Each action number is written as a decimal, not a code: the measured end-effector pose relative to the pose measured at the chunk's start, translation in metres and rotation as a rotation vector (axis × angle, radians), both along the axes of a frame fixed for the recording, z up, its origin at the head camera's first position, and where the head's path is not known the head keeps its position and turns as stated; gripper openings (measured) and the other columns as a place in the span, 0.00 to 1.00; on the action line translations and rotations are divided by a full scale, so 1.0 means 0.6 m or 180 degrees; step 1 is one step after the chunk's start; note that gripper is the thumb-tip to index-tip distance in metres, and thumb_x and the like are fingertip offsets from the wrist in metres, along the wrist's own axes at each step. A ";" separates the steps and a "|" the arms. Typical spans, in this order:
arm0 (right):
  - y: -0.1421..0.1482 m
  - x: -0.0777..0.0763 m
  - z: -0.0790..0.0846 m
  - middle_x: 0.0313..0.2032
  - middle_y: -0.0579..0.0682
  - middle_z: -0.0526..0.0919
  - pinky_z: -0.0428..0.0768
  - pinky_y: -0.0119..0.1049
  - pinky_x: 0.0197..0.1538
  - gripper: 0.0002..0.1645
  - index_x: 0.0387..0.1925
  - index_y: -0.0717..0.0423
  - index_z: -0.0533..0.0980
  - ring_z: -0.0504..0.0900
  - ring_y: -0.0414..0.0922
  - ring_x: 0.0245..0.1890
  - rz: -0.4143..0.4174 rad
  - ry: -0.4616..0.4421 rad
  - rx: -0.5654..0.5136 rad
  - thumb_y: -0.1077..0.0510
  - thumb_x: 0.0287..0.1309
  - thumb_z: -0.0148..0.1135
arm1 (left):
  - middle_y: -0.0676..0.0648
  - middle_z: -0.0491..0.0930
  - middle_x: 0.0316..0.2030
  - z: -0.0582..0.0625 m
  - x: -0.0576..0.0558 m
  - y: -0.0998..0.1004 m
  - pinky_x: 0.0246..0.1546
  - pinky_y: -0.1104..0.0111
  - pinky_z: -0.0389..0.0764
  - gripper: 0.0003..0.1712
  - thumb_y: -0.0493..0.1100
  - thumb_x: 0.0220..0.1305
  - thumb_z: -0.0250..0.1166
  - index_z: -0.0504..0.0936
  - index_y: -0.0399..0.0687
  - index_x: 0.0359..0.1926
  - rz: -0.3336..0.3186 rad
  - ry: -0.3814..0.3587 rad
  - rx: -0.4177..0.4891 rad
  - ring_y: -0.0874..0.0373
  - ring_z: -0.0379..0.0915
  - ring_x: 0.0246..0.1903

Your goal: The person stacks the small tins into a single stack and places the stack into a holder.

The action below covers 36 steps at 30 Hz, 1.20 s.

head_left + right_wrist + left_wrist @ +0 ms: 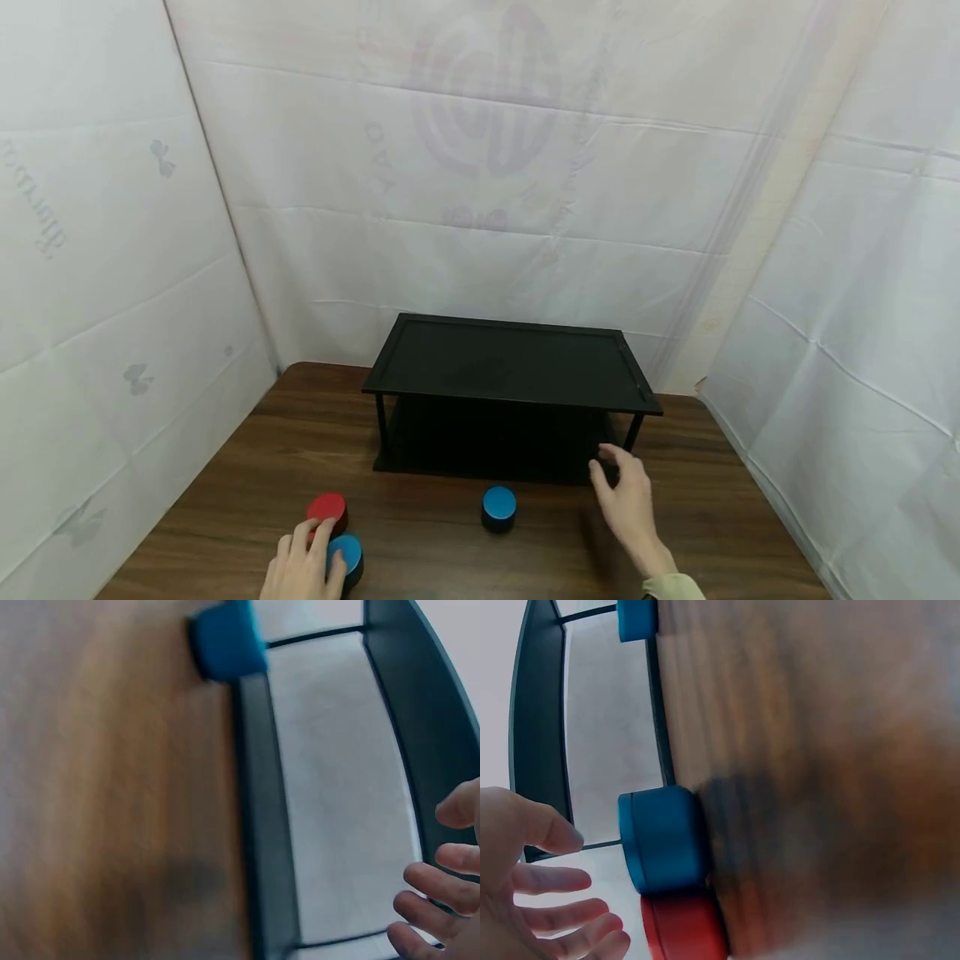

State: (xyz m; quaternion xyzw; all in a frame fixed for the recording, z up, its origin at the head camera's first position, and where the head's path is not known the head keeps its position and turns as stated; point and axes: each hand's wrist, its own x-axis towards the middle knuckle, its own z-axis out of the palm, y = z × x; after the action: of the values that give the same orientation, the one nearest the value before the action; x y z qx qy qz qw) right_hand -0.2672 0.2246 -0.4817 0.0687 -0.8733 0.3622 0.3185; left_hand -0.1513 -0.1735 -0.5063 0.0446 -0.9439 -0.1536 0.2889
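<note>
My left hand [298, 568] hovers over two short cylinders at the front left, a red one [327, 505] and a blue one [347, 548] standing side by side. In the left wrist view, its loosely bent fingers [562, 919] hold nothing, with a gap between them and the blue cylinder's top. Another blue cylinder [498, 504] stands alone near the middle of the table. My right hand [628, 500] is raised by the front right corner of the black two-tier shelf [510, 360]. Its fingers [431, 885] are spread and grasp nothing.
The shelf stands at the back of the brown wooden table [420, 558], with thin posts [382, 421] between its two levels. White sheeting [480, 167] hangs behind the table and along both sides.
</note>
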 end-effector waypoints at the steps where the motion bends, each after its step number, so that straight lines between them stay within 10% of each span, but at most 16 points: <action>1: 0.007 -0.002 0.007 0.42 0.58 0.84 0.76 0.50 0.46 0.17 0.49 0.63 0.78 0.80 0.53 0.44 -0.0068 0.0086 -0.0029 0.64 0.57 0.65 | 0.37 0.79 0.38 -0.002 0.000 0.001 0.21 0.57 0.72 0.18 0.37 0.46 0.67 0.83 0.37 0.42 0.0029 0.0061 0.0007 0.46 0.70 0.30; 17: 0.074 -0.032 0.087 0.61 0.72 0.67 0.68 0.64 0.53 0.34 0.67 0.66 0.63 0.67 0.68 0.58 -0.0322 0.0546 -0.0137 0.70 0.58 0.58 | 0.34 0.78 0.37 -0.002 0.008 -0.021 0.15 0.55 0.71 0.27 0.46 0.38 0.73 0.81 0.35 0.40 0.0211 0.0194 -0.0187 0.40 0.69 0.29; 26: 0.079 -0.040 0.096 0.66 0.70 0.65 0.67 0.65 0.53 0.29 0.62 0.68 0.69 0.66 0.68 0.59 -0.0251 0.0524 0.0120 0.70 0.57 0.57 | 0.28 0.69 0.52 0.011 0.007 -0.067 0.38 0.41 0.76 0.50 0.62 0.43 0.74 0.69 0.32 0.58 0.0254 -0.1335 0.0118 0.29 0.66 0.47; 36: 0.077 -0.038 0.089 0.61 0.68 0.73 0.68 0.63 0.46 0.25 0.57 0.69 0.73 0.70 0.66 0.54 -0.0344 0.0381 0.0225 0.69 0.57 0.59 | 0.25 0.68 0.51 0.011 -0.012 -0.107 0.40 0.44 0.78 0.58 0.61 0.40 0.77 0.64 0.26 0.61 0.0004 -0.2040 0.0337 0.33 0.70 0.45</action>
State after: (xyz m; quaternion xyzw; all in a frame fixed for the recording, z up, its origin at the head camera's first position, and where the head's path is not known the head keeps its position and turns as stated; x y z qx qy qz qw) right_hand -0.2900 0.2709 -0.4283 0.0543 -0.8674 0.3087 0.3865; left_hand -0.1586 -0.2376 -0.4995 0.1062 -0.9775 -0.1804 -0.0256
